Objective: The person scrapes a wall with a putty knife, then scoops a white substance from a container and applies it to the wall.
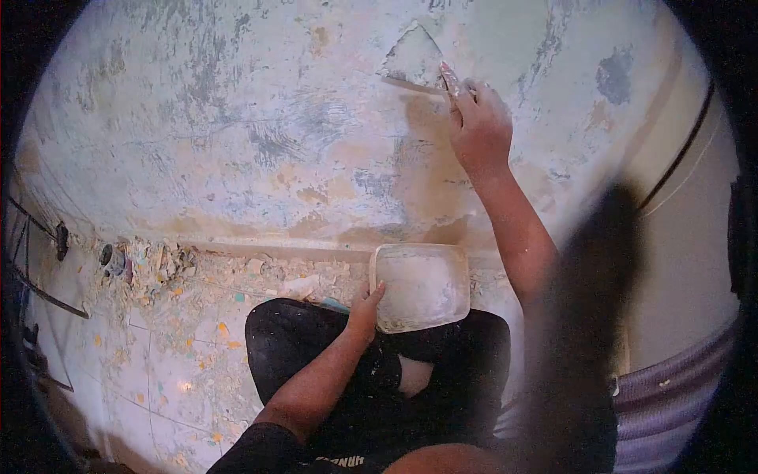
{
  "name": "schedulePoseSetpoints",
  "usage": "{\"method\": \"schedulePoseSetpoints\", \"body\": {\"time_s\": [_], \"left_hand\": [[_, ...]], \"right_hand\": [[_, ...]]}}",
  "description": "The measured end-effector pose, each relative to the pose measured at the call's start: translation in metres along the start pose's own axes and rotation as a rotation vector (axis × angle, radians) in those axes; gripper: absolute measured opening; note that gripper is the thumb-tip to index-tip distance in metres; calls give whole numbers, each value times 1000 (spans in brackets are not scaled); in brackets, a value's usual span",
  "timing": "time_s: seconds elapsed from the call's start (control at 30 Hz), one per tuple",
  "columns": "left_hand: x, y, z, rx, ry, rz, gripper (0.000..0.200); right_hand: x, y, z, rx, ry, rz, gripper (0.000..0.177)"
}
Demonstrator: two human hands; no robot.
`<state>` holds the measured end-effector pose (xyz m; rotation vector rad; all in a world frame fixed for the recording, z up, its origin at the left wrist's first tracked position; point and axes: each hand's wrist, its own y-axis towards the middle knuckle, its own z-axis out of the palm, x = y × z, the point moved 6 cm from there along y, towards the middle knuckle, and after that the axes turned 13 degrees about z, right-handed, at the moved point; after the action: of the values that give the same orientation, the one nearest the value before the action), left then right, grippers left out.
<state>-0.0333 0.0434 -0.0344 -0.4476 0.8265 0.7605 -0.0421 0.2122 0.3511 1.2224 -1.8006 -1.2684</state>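
My right hand [479, 118] is closed round the handle of a putty knife [416, 59]. The broad triangular blade, smeared with pale material, lies against the patchy wall [316, 118]. Lower down, my left hand [366, 310] grips the left edge of a shallow, rounded square tray [421, 286], its thumb over the rim. Whitish residue coats the inside of the tray. The tray is just above my crossed legs in dark trousers. The wall shows white, grey and tan patches.
Paint flakes and debris [162, 268] lie along the wall's foot and over the tiled floor [134, 355]. Dark thin frames stand at the far left. A ribbed purplish object [671, 395] is at the lower right. A blurred dark shape partly covers the right side.
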Motion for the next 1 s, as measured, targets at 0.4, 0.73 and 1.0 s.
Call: {"method": "schedulePoseSetpoints", "body": {"time_s": [0.4,0.73,1.0], "left_hand": [[-3,-3,5,-27,-74,-3,54],[8,2,0,22,-81,-32,53],[0,0,5,11,-57,23,52]], "right_hand": [[-9,8,10,15,-100,3,35],[-20,3,8,118,-52,38,19],[-20,6,-3,58,-53,-3,18]]}}
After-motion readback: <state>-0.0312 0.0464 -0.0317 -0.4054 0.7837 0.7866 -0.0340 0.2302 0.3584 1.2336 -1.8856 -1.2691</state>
